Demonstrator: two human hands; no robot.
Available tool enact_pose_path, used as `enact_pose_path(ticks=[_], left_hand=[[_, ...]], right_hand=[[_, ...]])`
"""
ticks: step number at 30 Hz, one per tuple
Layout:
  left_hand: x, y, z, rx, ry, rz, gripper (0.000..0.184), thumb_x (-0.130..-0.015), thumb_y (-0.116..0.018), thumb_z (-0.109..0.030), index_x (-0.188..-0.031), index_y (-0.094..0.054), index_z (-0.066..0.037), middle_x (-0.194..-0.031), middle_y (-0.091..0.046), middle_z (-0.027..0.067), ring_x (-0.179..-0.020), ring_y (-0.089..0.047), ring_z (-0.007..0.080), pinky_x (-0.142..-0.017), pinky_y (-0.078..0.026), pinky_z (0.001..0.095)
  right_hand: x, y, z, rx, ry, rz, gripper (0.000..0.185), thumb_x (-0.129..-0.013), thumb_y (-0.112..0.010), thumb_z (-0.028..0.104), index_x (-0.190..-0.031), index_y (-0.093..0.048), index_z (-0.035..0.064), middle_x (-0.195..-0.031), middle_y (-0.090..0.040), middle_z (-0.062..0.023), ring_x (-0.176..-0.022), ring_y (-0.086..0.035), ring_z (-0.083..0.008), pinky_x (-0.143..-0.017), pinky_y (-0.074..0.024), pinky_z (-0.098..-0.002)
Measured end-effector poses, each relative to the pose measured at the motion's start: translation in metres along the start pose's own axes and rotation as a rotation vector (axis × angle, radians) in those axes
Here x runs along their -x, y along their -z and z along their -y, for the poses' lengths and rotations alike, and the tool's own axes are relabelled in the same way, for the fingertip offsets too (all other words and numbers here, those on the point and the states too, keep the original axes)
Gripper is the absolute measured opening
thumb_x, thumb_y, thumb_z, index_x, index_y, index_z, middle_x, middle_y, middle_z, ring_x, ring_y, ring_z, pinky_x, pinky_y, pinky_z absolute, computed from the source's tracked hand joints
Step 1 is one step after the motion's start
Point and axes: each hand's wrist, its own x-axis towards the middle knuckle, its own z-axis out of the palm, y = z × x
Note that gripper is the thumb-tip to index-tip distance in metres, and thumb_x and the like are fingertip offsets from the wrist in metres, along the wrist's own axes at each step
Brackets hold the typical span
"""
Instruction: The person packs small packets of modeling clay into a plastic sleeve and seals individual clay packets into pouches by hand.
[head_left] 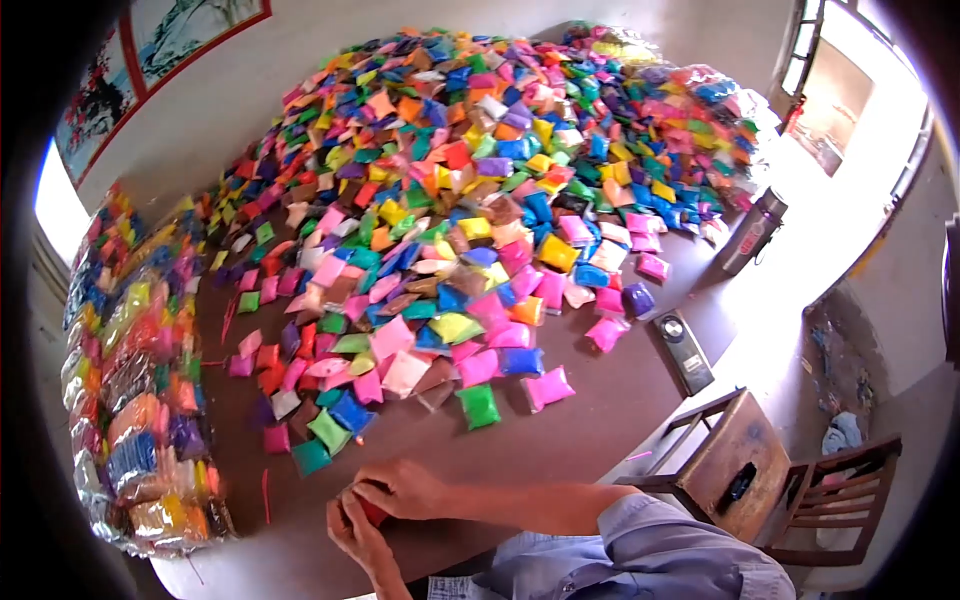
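Both hands meet near the front edge of the brown table [560, 440]. My right hand [402, 490] is closed, its fingers curled over a small red packet [373, 511]. From the near side, my left hand [352, 528] pinches the same packet, most of which the fingers cover. Beyond the hands spreads a large heap of small coloured packets [420, 230] in clear wrap. Closest to my hands lie a teal packet [311, 457], a light green packet [329, 432] and a blue packet [352, 411]. A green packet [479, 407] sits farther right.
Large clear bags full of packets [150, 400] line the left side. A dark flask [752, 235] and a black-and-silver device [684, 352] stand along the table's right edge. A wooden stool [735, 465] and a chair [840, 500] are at right. A red strip [266, 495] lies at left.
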Motion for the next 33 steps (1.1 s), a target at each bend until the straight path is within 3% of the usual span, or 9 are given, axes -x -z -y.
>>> enact_pose_path(ticks=[12, 16, 20, 24, 26, 28, 29, 30, 33], left_hand=[[0.004, -0.011, 0.001, -0.063, -0.062, -0.092, 0.041, -0.108, -0.059, -0.036, -0.102, -0.067, 0.003, -0.093, -0.07, 0.011, -0.082, -0.062, 0.0209, -0.074, -0.053, 0.0381], [0.001, -0.001, 0.003, -0.103, -0.062, 0.043, 0.043, -0.109, -0.057, -0.037, -0.1, -0.068, 0.003, -0.088, -0.069, 0.0183, -0.078, -0.064, 0.0263, -0.069, -0.052, 0.0409], [0.0, -0.001, 0.011, -0.17, -0.234, -0.056, 0.036, -0.109, -0.057, -0.029, -0.097, -0.068, 0.003, -0.081, -0.068, 0.0192, -0.067, -0.061, 0.0294, -0.063, -0.05, 0.0418], [-0.002, 0.0, 0.018, -0.148, -0.233, -0.031, 0.035, -0.108, -0.059, -0.026, -0.092, -0.067, 0.004, -0.076, -0.066, 0.018, -0.062, -0.058, 0.0262, -0.059, -0.047, 0.0401], [0.0, 0.0, 0.014, -0.119, -0.181, -0.032, 0.036, -0.107, -0.061, -0.027, -0.088, -0.065, 0.004, -0.072, -0.062, 0.0164, -0.061, -0.052, 0.0206, -0.057, -0.044, 0.0385], [0.004, -0.004, 0.002, 0.039, -0.124, 0.041, 0.037, -0.105, -0.064, -0.028, -0.085, -0.062, 0.004, -0.068, -0.058, 0.015, -0.062, -0.048, 0.0165, -0.056, -0.042, 0.0377], [0.001, 0.001, 0.021, -0.006, -0.108, 0.098, 0.037, -0.103, -0.065, -0.027, -0.083, -0.061, 0.004, -0.066, -0.056, 0.0155, -0.062, -0.048, 0.0154, -0.056, -0.041, 0.0385], [0.003, 0.003, 0.018, -0.017, -0.093, 0.079, 0.037, -0.103, -0.065, -0.027, -0.083, -0.061, 0.004, -0.066, -0.056, 0.0155, -0.062, -0.048, 0.0154, -0.056, -0.041, 0.0385], [0.003, 0.001, -0.002, -0.14, -0.123, 0.081, 0.035, -0.103, -0.065, -0.024, -0.081, -0.06, 0.004, -0.066, -0.055, 0.0197, -0.058, -0.047, 0.022, -0.056, -0.041, 0.0408]], right_hand=[[0.003, -0.009, -0.014, -0.07, 0.044, -0.113, 0.019, -0.103, -0.063, 0.021, -0.108, -0.069, 0.0039, -0.092, -0.072, -0.0179, -0.082, -0.072, -0.0356, -0.074, -0.0564, -0.041], [0.004, -0.005, -0.008, -0.082, 0.016, -0.093, 0.019, -0.103, -0.063, 0.021, -0.11, -0.069, 0.0039, -0.094, -0.072, -0.0187, -0.084, -0.073, -0.0357, -0.075, -0.0568, -0.0404], [0.003, -0.007, -0.006, -0.014, 0.077, -0.069, 0.021, -0.104, -0.063, 0.022, -0.11, -0.069, 0.0036, -0.095, -0.073, -0.0191, -0.085, -0.073, -0.0372, -0.074, -0.0568, -0.0417], [0.003, -0.007, -0.006, 0.0, 0.032, -0.039, 0.022, -0.104, -0.062, 0.024, -0.11, -0.069, 0.004, -0.096, -0.073, -0.0193, -0.088, -0.073, -0.0389, -0.075, -0.0569, -0.0428], [0.003, -0.009, -0.009, 0.021, 0.038, -0.053, 0.021, -0.104, -0.062, 0.023, -0.11, -0.069, 0.0039, -0.094, -0.072, -0.0191, -0.085, -0.073, -0.0355, -0.075, -0.0567, -0.0414], [0.003, -0.006, -0.008, -0.039, -0.085, -0.106, 0.018, -0.103, -0.063, 0.02, -0.106, -0.068, 0.0032, -0.091, -0.07, -0.0213, -0.082, -0.071, -0.0384, -0.074, -0.0553, -0.0412], [0.003, -0.005, -0.008, -0.071, -0.101, -0.128, 0.018, -0.103, -0.064, 0.019, -0.108, -0.068, 0.0022, -0.09, -0.07, -0.0179, -0.079, -0.07, -0.0297, -0.075, -0.0547, -0.038], [0.002, -0.005, -0.009, -0.082, -0.109, -0.104, 0.018, -0.103, -0.064, 0.019, -0.108, -0.068, 0.0022, -0.09, -0.07, -0.0179, -0.079, -0.07, -0.0297, -0.075, -0.0547, -0.038], [0.003, -0.013, -0.019, -0.093, -0.018, -0.204, 0.02, -0.104, -0.065, 0.019, -0.11, -0.07, 0.0007, -0.089, -0.07, -0.0121, -0.081, -0.065, -0.0168, -0.077, -0.0543, -0.0346]])
